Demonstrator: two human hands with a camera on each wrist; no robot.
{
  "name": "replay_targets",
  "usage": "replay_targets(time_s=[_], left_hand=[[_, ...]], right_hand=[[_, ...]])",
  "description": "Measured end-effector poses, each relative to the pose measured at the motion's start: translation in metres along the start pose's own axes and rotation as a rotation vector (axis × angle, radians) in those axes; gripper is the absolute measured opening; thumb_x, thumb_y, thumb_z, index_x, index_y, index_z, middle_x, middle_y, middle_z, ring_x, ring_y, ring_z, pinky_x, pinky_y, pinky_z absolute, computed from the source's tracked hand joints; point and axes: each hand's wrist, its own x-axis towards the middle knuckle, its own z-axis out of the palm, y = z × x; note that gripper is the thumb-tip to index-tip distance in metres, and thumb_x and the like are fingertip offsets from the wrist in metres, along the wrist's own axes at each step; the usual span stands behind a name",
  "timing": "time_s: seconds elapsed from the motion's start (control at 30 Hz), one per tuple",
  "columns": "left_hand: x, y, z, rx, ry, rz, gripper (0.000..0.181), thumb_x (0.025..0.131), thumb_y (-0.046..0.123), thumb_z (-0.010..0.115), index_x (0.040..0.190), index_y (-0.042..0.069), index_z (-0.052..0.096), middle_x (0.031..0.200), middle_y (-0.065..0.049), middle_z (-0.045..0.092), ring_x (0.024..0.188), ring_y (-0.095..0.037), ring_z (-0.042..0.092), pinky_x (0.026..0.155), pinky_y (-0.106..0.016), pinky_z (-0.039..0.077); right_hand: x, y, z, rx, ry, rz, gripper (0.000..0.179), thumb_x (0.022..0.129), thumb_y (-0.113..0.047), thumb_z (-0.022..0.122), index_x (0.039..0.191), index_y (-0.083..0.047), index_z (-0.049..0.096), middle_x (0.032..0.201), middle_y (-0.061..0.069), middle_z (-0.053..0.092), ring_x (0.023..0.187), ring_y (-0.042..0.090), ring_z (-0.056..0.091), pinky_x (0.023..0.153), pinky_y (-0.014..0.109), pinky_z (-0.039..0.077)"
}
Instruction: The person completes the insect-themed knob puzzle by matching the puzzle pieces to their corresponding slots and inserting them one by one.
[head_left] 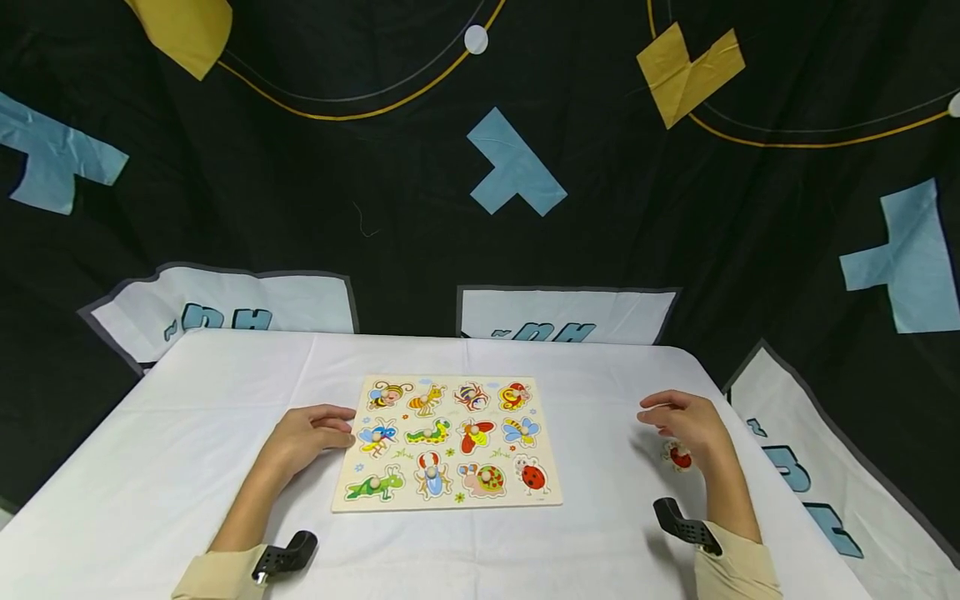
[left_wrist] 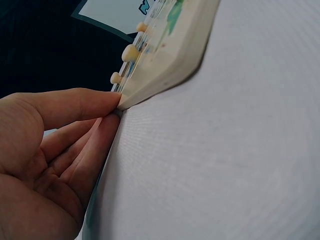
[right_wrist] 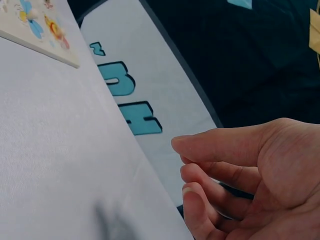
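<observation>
A wooden peg puzzle board with several insect pieces, many with round knobs, lies flat on the white table. My left hand is at its left edge. There the thumb and fingertips touch the rim, standing a little apart in the head view. On the right, my right hand hovers over the table, fingers loosely bent and holding nothing. Partly below that hand lies a loose red ladybug piece. In the right wrist view, the right hand has its thumb and fingers apart from any object.
A white cloth covers the table. Behind it hangs a black curtain with blue and yellow shapes. White lettered panels stand at the back and right side. A black wrist camera is strapped to each forearm.
</observation>
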Motion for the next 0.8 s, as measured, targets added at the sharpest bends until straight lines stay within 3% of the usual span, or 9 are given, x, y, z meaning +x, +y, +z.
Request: replay_targets(time_s=[0.3, 0.6, 0.8], left_hand=[[0.002, -0.001, 0.001, 0.006, -0.003, 0.006, 0.052, 0.079, 0.018, 0.082, 0.128, 0.005, 0.069, 0.095, -0.001, 0.075, 0.092, -0.012, 0.063, 0.084, -0.03, 0.044], [0.0, 0.002, -0.002, 0.031, -0.002, 0.012, 0.051, 0.08, 0.019, 0.082, 0.127, 0.005, 0.069, 0.095, -0.001, 0.075, 0.092, -0.013, 0.062, 0.087, -0.035, 0.042], [-0.001, 0.001, -0.002, 0.035, -0.005, 0.021, 0.05, 0.08, 0.019, 0.081, 0.127, 0.005, 0.069, 0.095, -0.002, 0.076, 0.09, -0.012, 0.063, 0.088, -0.036, 0.042]], right_hand=[[0.004, 0.016, -0.008, 0.03, 0.018, 0.051, 0.038, 0.091, -0.027, 0.072, 0.12, -0.003, 0.07, 0.112, 0.009, 0.069, 0.099, 0.027, 0.062, 0.079, 0.034, 0.05], [0.01, 0.033, -0.009, 0.06, 0.051, 0.117, 0.031, 0.089, -0.017, 0.071, 0.114, 0.0, 0.071, 0.083, -0.001, 0.067, 0.081, 0.02, 0.057, 0.07, 0.034, 0.047], [0.012, 0.039, -0.013, 0.027, 0.049, 0.131, 0.03, 0.089, -0.016, 0.068, 0.115, 0.0, 0.071, 0.087, -0.001, 0.068, 0.085, 0.022, 0.058, 0.074, 0.036, 0.043]])
